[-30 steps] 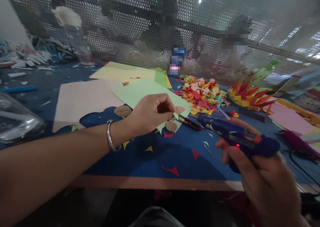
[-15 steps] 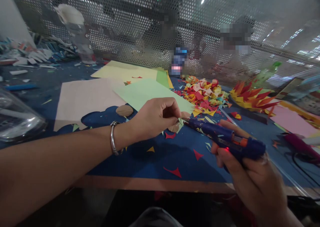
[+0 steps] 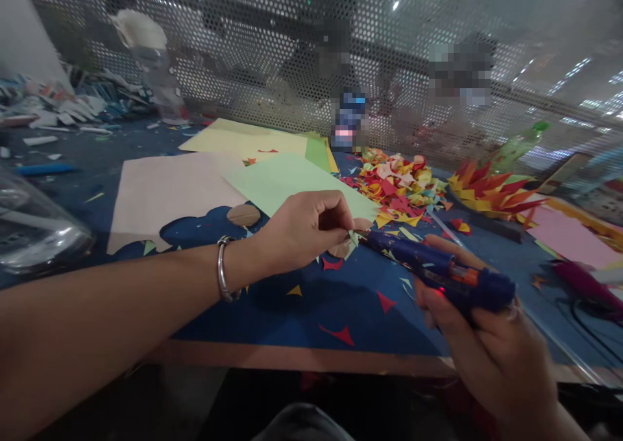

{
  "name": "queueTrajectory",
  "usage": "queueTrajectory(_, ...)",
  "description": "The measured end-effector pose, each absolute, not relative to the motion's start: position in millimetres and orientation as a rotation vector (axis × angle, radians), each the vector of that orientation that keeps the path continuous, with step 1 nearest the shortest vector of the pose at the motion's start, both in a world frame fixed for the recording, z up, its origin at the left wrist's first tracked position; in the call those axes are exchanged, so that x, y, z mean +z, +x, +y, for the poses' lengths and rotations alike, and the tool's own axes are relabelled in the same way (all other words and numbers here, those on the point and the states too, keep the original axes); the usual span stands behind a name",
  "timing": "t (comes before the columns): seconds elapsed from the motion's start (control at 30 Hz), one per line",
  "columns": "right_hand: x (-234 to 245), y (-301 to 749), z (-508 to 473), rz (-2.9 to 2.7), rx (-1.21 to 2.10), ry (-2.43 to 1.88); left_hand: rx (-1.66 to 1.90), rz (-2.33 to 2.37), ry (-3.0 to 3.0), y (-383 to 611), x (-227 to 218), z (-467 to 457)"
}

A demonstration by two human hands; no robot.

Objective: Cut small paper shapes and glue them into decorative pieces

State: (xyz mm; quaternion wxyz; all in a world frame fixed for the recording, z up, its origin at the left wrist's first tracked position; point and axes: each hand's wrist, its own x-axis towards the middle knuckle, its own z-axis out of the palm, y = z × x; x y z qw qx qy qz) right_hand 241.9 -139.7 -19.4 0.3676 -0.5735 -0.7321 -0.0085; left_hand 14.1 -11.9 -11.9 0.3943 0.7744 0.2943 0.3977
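The work in hand looks like a gluing step: the person's left hand [image 3: 309, 227] presents a small, pale-green paper piece [image 3: 354, 238] to the nozzle of a dark-blue plastic glue gun [image 3: 413, 251] held in the right hand [image 3: 494, 340]. Thumb and forefinger of the left hand pinch the paper with no visible gap at the tips, and the fingers arch into a rounded hollow behind. The right hand wraps the gun's handle, thumb along the near side beside a red light; the trigger is hidden, so I cannot tell whether it is pressed.

The paper is just above the dark-blue tabletop [image 3: 302, 327], near the front corner of a large pale-green paper sheet [image 3: 287, 178], with a flat, brown, rounded disc [image 3: 337, 250] below it. The nozzle meets it or lies just beside it; contact is too small to judge.

The left forearm reaches in from the lower left, a silver metal bangle [image 3: 222, 269] at its wrist, back of the hand upward. The right arm enters from the lower right, tilting the gun's tip down and leftward. The next move seems to call for a steady pinch, with the fingertips clear of the hot tip.
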Motion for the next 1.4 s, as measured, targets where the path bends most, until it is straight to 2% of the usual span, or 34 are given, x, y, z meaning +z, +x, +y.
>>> queueTrajectory(0.17, -20.7, 241.3, -140.0, -1.879, 0.011, -1.508, 1.011, 0.755, 1.963, 13.8, -11.9, -11.2)
queueTrajectory(0.83, -18.6, 241.1, -137.8, -1.972, -0.196, -1.418, 0.977, 0.646, 1.818, 15.1, -13.5, -13.6)
queueTrajectory(1.4, -18.5, 241.4, -136.9, -1.931, -0.184, -1.445, 1.015, 0.593, 1.77, 14.2, -12.3, -10.1)
